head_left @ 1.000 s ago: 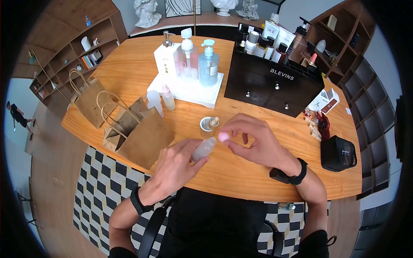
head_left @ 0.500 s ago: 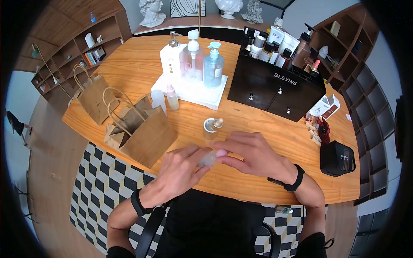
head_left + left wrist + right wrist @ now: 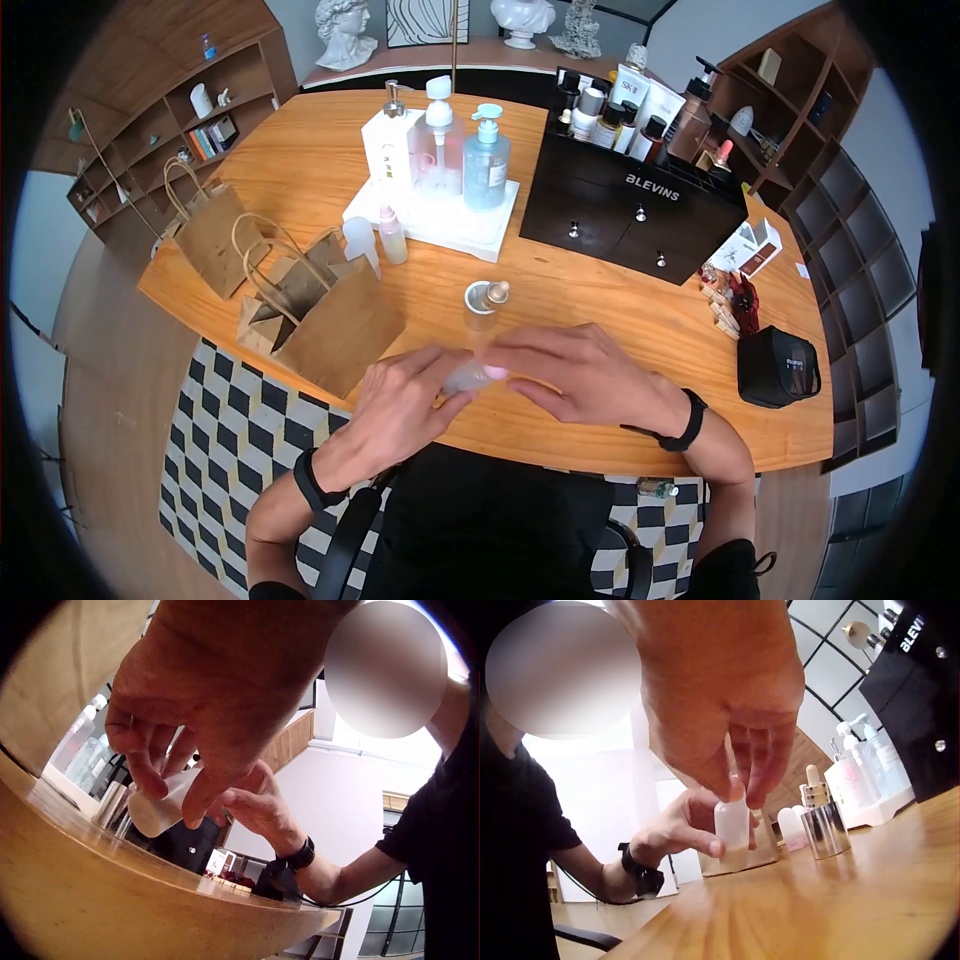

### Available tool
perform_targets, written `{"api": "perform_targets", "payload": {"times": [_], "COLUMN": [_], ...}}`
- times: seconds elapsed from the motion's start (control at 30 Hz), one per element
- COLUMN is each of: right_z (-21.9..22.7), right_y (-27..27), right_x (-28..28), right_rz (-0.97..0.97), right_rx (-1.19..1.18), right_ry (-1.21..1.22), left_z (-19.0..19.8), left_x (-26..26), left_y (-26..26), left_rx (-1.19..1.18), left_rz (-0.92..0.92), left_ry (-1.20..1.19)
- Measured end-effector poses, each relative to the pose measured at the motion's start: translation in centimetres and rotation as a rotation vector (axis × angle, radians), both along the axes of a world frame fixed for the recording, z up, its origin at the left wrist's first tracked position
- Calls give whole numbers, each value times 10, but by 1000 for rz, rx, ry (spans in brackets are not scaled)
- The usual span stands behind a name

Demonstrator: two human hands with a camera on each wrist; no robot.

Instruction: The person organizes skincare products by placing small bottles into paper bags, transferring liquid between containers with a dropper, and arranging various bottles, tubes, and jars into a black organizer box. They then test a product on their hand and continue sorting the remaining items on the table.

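My left hand [image 3: 395, 400] grips a small translucent bottle [image 3: 463, 378] low over the front of the table, its mouth turned to the right. At that mouth is a pink cap [image 3: 495, 372], pinched by my right hand [image 3: 585, 375], whose fingers partly cover it. The left wrist view shows the round base of the bottle [image 3: 155, 814] between thumb and fingers. From the right wrist, the right fingertips close over the top of the bottle [image 3: 732, 825]. Just beyond the hands stand a silver cylinder [image 3: 826, 829] and a dropper top [image 3: 497, 291].
Paper bags [image 3: 340, 325] stand at the left, with a small pink-capped bottle [image 3: 393, 240] behind. Pump bottles [image 3: 486, 165] share a white tray [image 3: 480, 235]. A black cosmetics organizer [image 3: 630, 205] stands at the back right; a black case [image 3: 775, 368] sits near the right edge.
The pink cap, held apart from the bottle a second ago, has come to its mouth in my right hand. Both hands are now closer together. A person in the left background has left the view.
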State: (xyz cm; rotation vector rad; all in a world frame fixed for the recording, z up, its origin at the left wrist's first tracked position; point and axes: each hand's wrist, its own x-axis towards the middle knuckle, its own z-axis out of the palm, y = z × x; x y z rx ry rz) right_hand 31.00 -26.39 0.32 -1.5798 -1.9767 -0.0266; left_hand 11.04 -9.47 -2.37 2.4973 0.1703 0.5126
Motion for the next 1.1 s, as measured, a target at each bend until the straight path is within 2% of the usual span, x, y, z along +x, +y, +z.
{"api": "perform_targets", "payload": {"times": [0.07, 0.13, 0.17, 0.23, 0.33, 0.47, 0.53, 0.57, 0.63, 0.67, 0.83, 0.87, 0.93, 1.03, 1.1], "right_z": [0, 4, 7, 12, -2, 8, 19, 17, 11, 10, 14, 15, 20, 37, 29], "right_y": [-2, -8, -8, -4, 0, -3, -4, -3, 0, 1, 5, 6, 7, 9, 9], "right_x": [2, 5, 3, -4, -2, -5, -11, -9, -4, -4, -9, -9, -11, -20, -19], "right_rz": [21, -90, -107, -25, 32, 6, -96, -84, 90, 108, 38, 56, 0, 19, 89], "right_rx": [-41, -221, -223, -101, -54, -134, -108, -112, -73, -72, -147, -148, -177, -161, -159], "right_ry": [-39, -72, -75, 88, 46, 10, 19, 20, 32, 36, 176, 171, -16, 3, -13], "left_z": [-1, 0, 1, 4, 7, 3, 3, 2, 1, -1, 0, -1, -3, -5, -8], "left_x": [-1, -1, -2, -1, -3, -4, -4, -4, -5, -5, -11, -12, -15, -22, -27], "left_y": [0, 0, -1, -2, -2, -3, -3, -1, 1, 1, -5, -6, -5, 0, 0], "left_rx": [19, 37, 25, 5, 25, 5, -2, -2, -1, 36, 87, 60, 39, 45, 23], "left_rz": [-8, -37, -31, -44, -24, -46, -52, -64, -53, -65, -22, -24, -17, -36, -81], "left_ry": [7, 9, 9, 9, 69, 34, 33, 16, 4, -44, -86, -70, -55, -96, -98]}}
